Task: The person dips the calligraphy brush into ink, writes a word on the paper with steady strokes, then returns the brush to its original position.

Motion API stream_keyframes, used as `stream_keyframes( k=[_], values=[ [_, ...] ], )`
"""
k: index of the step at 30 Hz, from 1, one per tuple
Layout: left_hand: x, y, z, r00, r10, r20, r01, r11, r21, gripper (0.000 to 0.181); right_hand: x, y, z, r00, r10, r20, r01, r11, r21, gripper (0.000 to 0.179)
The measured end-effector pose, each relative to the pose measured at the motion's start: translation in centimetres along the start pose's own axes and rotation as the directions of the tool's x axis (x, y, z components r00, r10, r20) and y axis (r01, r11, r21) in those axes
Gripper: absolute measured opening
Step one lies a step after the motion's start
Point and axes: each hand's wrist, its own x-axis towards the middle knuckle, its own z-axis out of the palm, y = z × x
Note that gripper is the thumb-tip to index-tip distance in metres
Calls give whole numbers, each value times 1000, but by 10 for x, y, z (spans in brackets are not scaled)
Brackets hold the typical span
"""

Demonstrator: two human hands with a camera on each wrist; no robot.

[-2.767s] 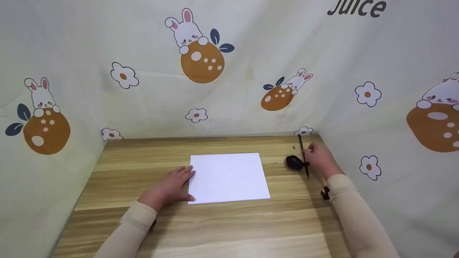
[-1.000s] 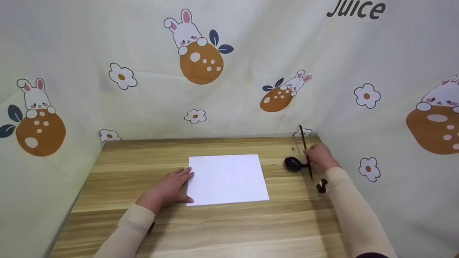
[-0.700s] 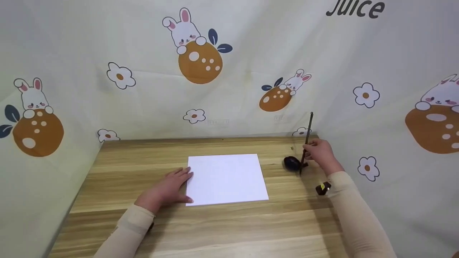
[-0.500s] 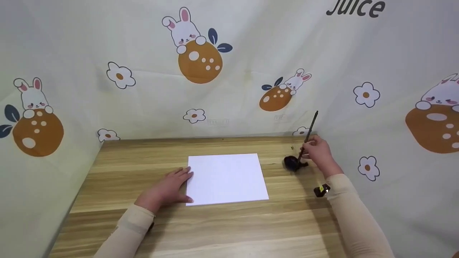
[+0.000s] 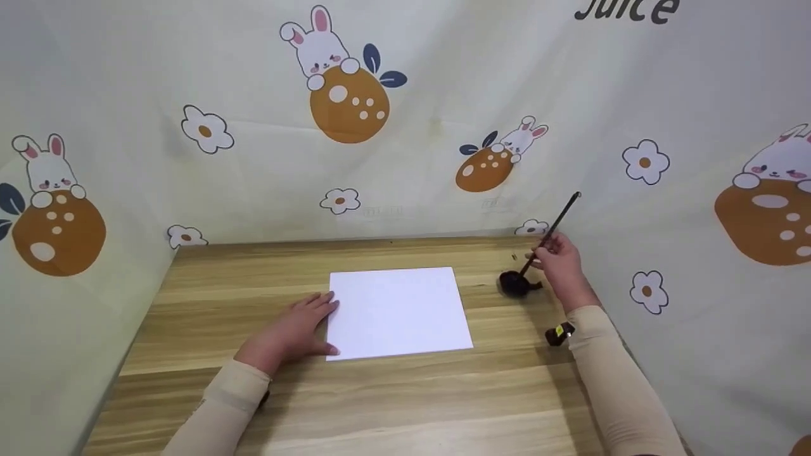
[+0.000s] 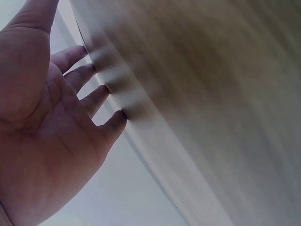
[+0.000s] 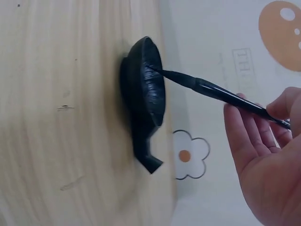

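Observation:
My right hand pinches a dark writing brush between thumb and fingers, its handle leaning up to the right. The brush's pointed black tip reaches into a small round black ink dish with a bent stub on one side, on the table at the right. A white sheet of paper lies flat in the middle. My left hand rests at the paper's left edge with fingers spread and fingertips over it. In the left wrist view its palm and fingers show against the wooden surface.
The wooden table runs back to a pale curtain printed with rabbits, oranges and flowers, which also hangs along both sides. A small dark mark lies behind the dish. A dark wrist camera hangs under the right sleeve.
The brush swung from beside the dish, handle pointing away, to a rightward lean with its tip in the dish. My right hand turned with it. The left hand and paper stayed together.

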Motion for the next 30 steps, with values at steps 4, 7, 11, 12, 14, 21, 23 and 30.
stream_keyframes(
  k=[4, 7, 11, 12, 14, 21, 23, 30],
  values=[
    [0, 0, -1, 1000, -7, 4, 7, 1000, 7, 104, 0, 8, 0, 1000, 21, 2, -21, 1000, 10, 18],
    [1, 0, -1, 1000, -10, 6, 10, 1000, 10, 104, 1, 13, 1, 1000, 30, 6, -30, 999, -16, 17],
    [2, -1, 0, 1000, -15, 12, 15, 1000, -2, 105, 3, 19, 1, 999, 32, 1, -32, 998, -62, 18],
    [2, -2, 0, 1000, -17, 13, 17, 1000, -2, 105, 3, 19, 0, 1000, 30, -1, -30, 997, -68, 19],
    [2, -3, 0, 1000, -17, 12, 17, 1000, -2, 105, 3, 21, 0, 1000, 23, -4, -23, 997, -80, 21],
    [3, -4, 1, 1000, -19, 8, 19, 1000, 3, 105, 4, 25, -4, 1000, 14, -16, -16, 994, -109, 24],
    [3, -4, 1, 1000, -9, 5, 9, 1000, -2, 105, 4, 27, -5, 1000, 21, -16, -23, 992, -125, 26],
    [2, -2, 0, 1000, 12, -6, -12, 1000, 3, 105, 5, 28, -8, 1000, 28, -12, -29, 991, -128, 27]
  ],
)
